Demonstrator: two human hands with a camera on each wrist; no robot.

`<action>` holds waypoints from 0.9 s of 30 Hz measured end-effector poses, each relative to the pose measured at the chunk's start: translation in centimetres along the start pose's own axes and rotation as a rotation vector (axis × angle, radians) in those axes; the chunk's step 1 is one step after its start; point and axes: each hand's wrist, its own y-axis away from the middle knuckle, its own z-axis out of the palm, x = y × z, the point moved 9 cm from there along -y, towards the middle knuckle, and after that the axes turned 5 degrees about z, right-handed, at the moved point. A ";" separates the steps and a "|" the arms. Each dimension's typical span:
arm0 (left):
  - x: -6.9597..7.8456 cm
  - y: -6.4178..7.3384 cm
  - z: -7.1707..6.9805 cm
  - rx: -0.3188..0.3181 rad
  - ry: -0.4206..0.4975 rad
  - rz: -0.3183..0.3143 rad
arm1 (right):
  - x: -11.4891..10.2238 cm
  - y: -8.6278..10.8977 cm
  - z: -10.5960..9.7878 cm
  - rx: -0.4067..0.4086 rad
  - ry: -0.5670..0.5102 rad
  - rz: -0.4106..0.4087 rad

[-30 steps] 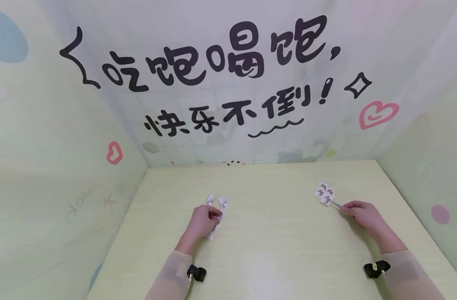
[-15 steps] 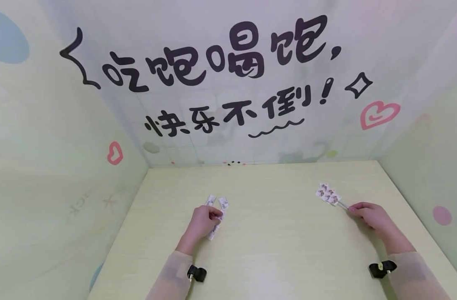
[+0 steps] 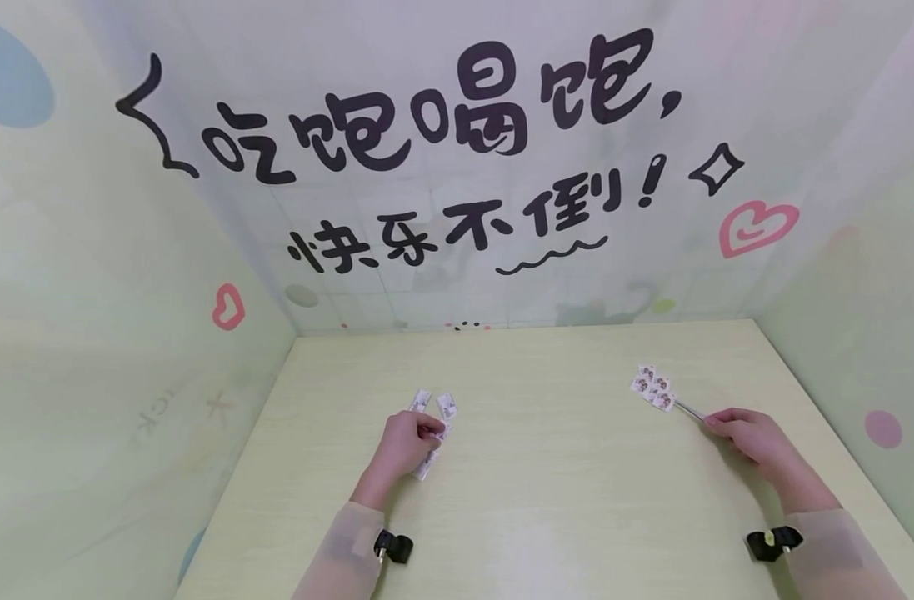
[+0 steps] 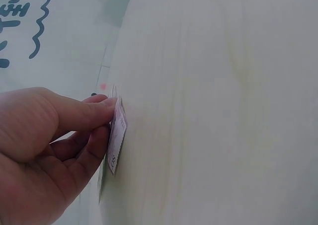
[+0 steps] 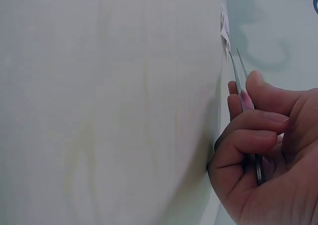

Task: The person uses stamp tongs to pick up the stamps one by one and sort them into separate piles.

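Note:
My left hand [image 3: 406,442] pinches small printed paper pieces that look like stamps [image 4: 117,140], thumb against fingertips. Around that hand on the table show more of these stamps [image 3: 447,406], some partly hidden under the fingers. On the right, my right hand [image 3: 752,437] holds metal tweezers [image 3: 689,410] between thumb and curled fingers. The tweezer tips stand apart in the right wrist view, right by the lower edge of a cluster of stamps [image 3: 662,401]. Several stamps with reddish pictures lie in that cluster, edge to edge or slightly overlapping.
A pale wood-look table [image 3: 531,475] spreads between the hands. Behind it rises a back wall [image 3: 419,300] with large black characters, and printed walls stand at both sides. Black wrist cameras [image 3: 393,547] sit at the sleeves.
The lowest stamp of the right cluster has shifted right, uncovering one beside it. My right hand and tweezers have drawn back toward the lower right. The left hand stays in place.

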 end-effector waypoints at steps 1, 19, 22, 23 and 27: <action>0.0 0.0 0.0 0.000 0.002 -0.003 | 0.0 0.0 0.0 0.000 -0.001 0.001; -0.1 0.0 0.1 -0.015 0.002 -0.003 | -3.4 0.6 2.5 0.032 0.029 -0.085; -0.1 -0.2 0.2 -0.020 -0.013 0.002 | -5.2 0.6 4.8 -0.003 0.011 -0.113; -0.1 -0.2 0.2 -0.022 -0.017 0.003 | -6.0 0.6 5.8 -0.017 0.007 -0.129; -0.2 0.0 0.1 -0.021 -0.031 0.008 | -9.2 0.6 10.6 -0.077 0.039 -0.230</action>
